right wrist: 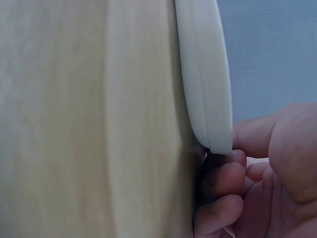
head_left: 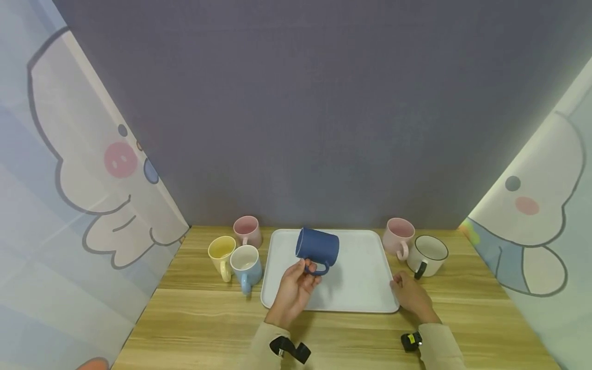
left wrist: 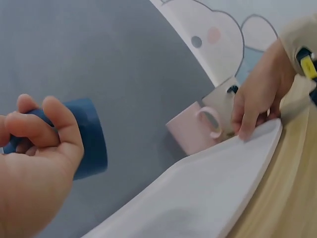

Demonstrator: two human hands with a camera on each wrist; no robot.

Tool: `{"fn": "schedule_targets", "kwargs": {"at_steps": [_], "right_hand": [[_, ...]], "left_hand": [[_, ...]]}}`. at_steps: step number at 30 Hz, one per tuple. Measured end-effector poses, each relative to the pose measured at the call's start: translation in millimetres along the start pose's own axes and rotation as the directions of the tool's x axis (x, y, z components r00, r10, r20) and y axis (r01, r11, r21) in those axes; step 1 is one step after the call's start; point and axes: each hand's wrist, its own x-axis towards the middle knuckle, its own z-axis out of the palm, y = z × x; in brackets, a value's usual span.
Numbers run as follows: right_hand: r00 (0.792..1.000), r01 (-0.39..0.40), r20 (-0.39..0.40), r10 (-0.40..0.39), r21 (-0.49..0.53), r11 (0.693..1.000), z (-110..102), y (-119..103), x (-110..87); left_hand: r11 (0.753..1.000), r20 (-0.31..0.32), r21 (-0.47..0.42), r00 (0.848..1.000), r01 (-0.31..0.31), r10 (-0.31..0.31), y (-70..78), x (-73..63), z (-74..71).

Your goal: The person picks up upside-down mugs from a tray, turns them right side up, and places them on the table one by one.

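Note:
A dark blue mug (head_left: 319,247) is tilted on its side above the white tray (head_left: 365,272). My left hand (head_left: 293,292) holds this mug by its handle, which points down toward me. In the left wrist view, curled fingers (left wrist: 63,121) wrap the handle, and the mug body is apart from the tray. My right hand (head_left: 413,297) pinches the tray's near right edge. From the right wrist view, the thumb lies over the tray rim (right wrist: 210,79) and the other fingers (right wrist: 225,181) curl below it.
Left of the tray stand a yellow mug (head_left: 221,254), a pink mug (head_left: 247,231) and a light blue mug (head_left: 246,264). On its right are another pink mug (head_left: 398,236) and a white mug (head_left: 427,255) with black handle. A grey wall (head_left: 319,128) rises behind the wooden table (head_left: 203,324).

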Motion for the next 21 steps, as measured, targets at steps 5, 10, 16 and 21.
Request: {"fn": "schedule_targets", "kwargs": {"at_steps": [5, 10, 16, 21], "right_hand": [[1.0, -0.006, 0.004, 0.006, 0.005, 1.0, 0.3, 0.6, 1.4], [1.0, -0.017, -0.009, 0.017, 0.038, 0.999, 1.0, 1.9, 1.6], [0.997, 0.023, -0.071, -0.006, 0.242, 0.97, 6.9, -39.7, -8.4], [0.954, 0.043, 0.177, -0.243, 0.719, 0.694, 15.0, -89.9, -22.0]], "left_hand": [[0.991, 0.123, -0.131, 0.992, 0.008, 0.008, 1.6, -4.0, 3.0], [0.977, 0.137, -0.211, 0.99, 0.016, 0.013, -5.0, -2.7, 2.4], [0.967, 0.115, -0.254, 0.993, 0.012, 0.018, -15.5, -0.3, 4.0], [0.978, 0.113, -0.209, 0.993, 0.01, 0.014, -25.3, -0.9, 8.0]]}}
